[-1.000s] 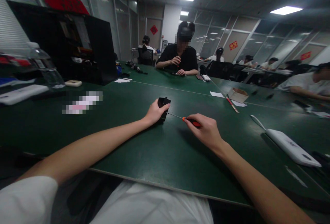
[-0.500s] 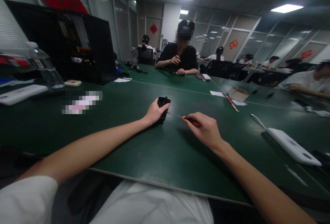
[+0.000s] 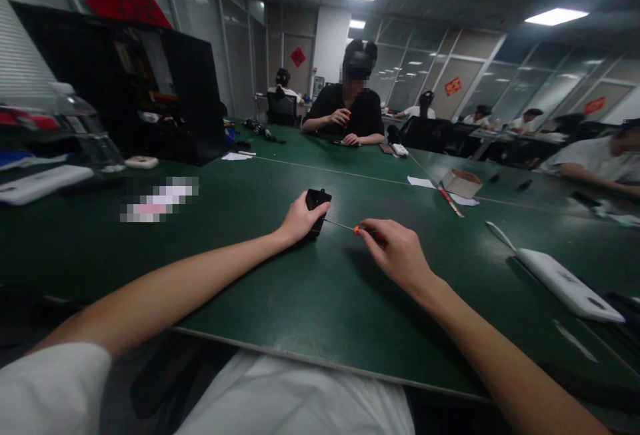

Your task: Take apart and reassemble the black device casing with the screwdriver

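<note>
My left hand (image 3: 299, 217) is closed around a small black box-shaped case (image 3: 316, 200), with a little tab on its top edge, and holds it tilted up on the green table. My right hand (image 3: 397, 248) grips a screwdriver (image 3: 356, 230) with an orange and black handle. The thin shaft points left, and its tip meets the right side of the case. Whether a screw sits there is too small to tell. My right palm and fingers hide much of the handle.
On the green table (image 3: 240, 288) a white power bank (image 3: 567, 281) with a strap lies at right. Further back are a small cardboard box (image 3: 463, 183) and paper. A water bottle (image 3: 87, 128) and a large black panel (image 3: 190, 95) stand at left. A person (image 3: 345, 108) sits opposite.
The fingers of my right hand have shifted around the screwdriver handle, covering more of it. The case and my left hand stay in place.
</note>
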The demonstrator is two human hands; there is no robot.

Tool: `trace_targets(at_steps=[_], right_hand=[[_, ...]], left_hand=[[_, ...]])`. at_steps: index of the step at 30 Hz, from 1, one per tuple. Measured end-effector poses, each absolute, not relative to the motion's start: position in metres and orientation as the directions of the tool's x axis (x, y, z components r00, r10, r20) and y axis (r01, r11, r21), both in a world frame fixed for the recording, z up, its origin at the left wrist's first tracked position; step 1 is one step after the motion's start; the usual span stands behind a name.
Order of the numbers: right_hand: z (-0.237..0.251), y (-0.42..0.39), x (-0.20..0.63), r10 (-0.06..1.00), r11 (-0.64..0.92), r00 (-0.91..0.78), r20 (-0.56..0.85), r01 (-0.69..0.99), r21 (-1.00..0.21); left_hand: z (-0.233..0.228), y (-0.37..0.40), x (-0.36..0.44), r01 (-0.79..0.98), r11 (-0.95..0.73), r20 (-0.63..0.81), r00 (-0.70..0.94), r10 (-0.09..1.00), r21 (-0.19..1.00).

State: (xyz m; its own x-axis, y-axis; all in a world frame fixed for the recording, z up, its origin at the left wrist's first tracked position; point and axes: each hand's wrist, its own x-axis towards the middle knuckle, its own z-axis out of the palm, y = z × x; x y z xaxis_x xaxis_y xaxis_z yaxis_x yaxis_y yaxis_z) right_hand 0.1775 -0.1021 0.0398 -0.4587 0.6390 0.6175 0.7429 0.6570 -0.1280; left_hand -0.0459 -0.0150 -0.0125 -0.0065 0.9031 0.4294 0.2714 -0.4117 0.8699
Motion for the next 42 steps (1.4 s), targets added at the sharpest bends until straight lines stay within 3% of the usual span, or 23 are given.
trace_targets(at_steps=[5,17,32,42], right_hand=[[0.0408,-0.1025,0.1789,0.615,0.668,-0.487,0.62,0.74,-0.081],[0.0397,-0.1073,0.1723,0.658,0.652,-0.462,0.594,0.745,-0.143],[0.0403,-0.1092,0.1732,0.617,0.677,-0.52,0.591,0.734,-0.062],[0.0404,-0.1067,0.1751,0.663,0.624,-0.498,0.559,0.78,-0.046]], left_hand=[[-0.0124,-0.0154,-0.046,0.273,-0.419,0.435,0.0,0.9,0.866],[-0.0115,-0.0178,-0.0453,0.29,-0.431,0.449,0.007,0.894,0.854],[-0.0133,-0.0159,-0.0462,0.289,-0.431,0.45,0.001,0.893,0.855],[-0.0109,-0.0205,-0.0458,0.291,-0.434,0.451,0.011,0.892,0.852]])
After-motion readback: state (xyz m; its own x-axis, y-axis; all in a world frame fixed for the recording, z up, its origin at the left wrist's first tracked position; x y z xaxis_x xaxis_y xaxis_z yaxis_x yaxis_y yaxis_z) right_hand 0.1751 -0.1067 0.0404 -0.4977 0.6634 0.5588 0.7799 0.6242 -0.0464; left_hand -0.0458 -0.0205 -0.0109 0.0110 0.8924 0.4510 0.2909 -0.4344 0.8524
